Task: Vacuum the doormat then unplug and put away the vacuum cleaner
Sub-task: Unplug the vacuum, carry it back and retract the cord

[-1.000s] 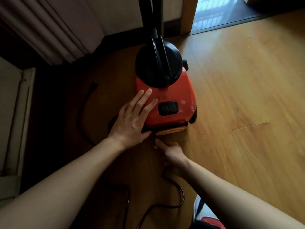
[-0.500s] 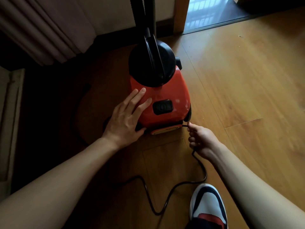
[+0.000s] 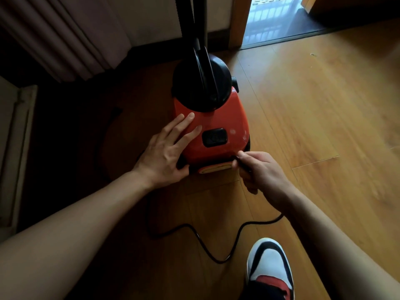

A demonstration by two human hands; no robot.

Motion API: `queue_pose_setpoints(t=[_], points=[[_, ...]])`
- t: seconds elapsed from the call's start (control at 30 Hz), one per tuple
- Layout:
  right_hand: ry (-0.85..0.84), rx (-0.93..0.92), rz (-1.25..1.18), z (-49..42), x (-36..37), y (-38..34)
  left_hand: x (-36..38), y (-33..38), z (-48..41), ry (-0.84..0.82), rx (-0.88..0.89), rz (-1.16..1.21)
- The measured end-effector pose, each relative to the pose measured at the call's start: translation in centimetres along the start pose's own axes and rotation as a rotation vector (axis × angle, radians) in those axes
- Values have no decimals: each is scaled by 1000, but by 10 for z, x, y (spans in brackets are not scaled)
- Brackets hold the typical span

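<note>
An orange vacuum cleaner (image 3: 227, 118) with a black domed top and black hose stands on the wooden floor in the middle of the view. My left hand (image 3: 166, 152) lies flat and spread on its left rear side. My right hand (image 3: 259, 169) is closed on the black power cord (image 3: 194, 232) right at the cleaner's rear lower right corner. The cord runs down from that hand and loops over the floor toward me. The doormat is not in view.
A pleated curtain (image 3: 71, 35) hangs at the upper left above a dark corner. A doorway (image 3: 277, 18) with a raised threshold opens at the top right. My shoe (image 3: 268, 269) stands on the floor at the bottom, close to the cord loop.
My right hand moved from the floor behind the cleaner to its rear right corner and closed on the cord. The cord loop on the floor shifted. My left hand stayed on the body.
</note>
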State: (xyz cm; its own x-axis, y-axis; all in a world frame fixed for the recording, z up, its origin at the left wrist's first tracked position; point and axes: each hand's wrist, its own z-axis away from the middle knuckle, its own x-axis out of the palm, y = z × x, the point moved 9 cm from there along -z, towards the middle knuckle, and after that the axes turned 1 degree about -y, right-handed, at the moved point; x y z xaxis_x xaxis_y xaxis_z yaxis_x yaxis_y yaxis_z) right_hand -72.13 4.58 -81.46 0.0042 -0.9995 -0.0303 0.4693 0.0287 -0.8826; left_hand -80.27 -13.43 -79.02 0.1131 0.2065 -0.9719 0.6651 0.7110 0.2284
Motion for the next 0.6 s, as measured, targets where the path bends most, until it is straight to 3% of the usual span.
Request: queue_pose_setpoints(t=[0.17,0.47,0.6], points=[[-151,-14,186,-2,49,-6,-5,-6,0,-92,21,24],[-310,112,-86,-1,101,42,-3,-8,-1,-93,-11,81],[-229,211,-95,-11,119,70,-1,-6,1,-133,-15,45]])
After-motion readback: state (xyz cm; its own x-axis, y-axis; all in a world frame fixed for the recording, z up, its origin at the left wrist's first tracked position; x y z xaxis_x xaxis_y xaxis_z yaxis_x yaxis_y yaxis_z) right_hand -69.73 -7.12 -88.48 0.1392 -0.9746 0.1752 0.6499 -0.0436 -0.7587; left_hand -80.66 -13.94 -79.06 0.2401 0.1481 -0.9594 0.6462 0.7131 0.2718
